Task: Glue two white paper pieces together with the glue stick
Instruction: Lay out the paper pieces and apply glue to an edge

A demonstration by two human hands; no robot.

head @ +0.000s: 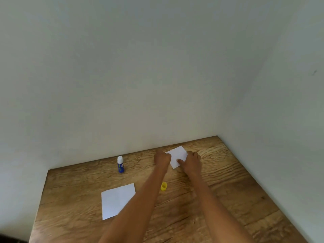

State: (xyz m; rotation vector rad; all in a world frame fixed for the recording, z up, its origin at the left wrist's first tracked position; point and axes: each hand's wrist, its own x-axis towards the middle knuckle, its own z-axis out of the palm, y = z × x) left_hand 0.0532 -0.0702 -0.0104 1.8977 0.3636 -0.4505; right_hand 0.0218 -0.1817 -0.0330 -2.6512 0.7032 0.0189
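Both hands are on the small paper (pixel 176 156), way out past the yellow cap (pixel 164 186) toward the wall. Left hand (pixel 162 158) is curled up at the sheet's left edge, looks like it's pinching it, though the fingers are too small and blurry to be sure. Right hand (pixel 191 162) is on the sheet's right side with its thumb lying on top, probably pinning it so it doesn't slide on the table (pixel 228 190). The glue stick (pixel 120 164) stands upright, left of and beyond the cap, uncapped with the white tip showing. The other paper (pixel 117 200) lies flat, left of the cap and nearer the person. My guess is it's waiting to be joined.
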